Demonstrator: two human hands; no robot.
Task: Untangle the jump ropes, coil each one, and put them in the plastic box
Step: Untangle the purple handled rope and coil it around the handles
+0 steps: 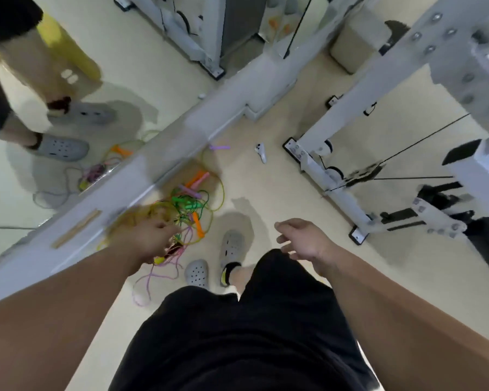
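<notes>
A tangle of jump ropes lies on the pale floor by a mirrored wall, with green, yellow and pink cords and orange, purple and green handles. My left hand is at the tangle's near edge. Its fingers curl into the cords, and pink loops and a yellow handle trail below it. The yellow cord beside this hand is blurred. My right hand hovers over my right thigh with relaxed fingers and holds nothing. One purple handle lies apart, farther off. No plastic box is in view.
The mirror on the left reflects the ropes and my legs. A white gym machine frame with black cables stands to the right. A small white controller lies on the floor. My feet in grey clogs stand beside the tangle.
</notes>
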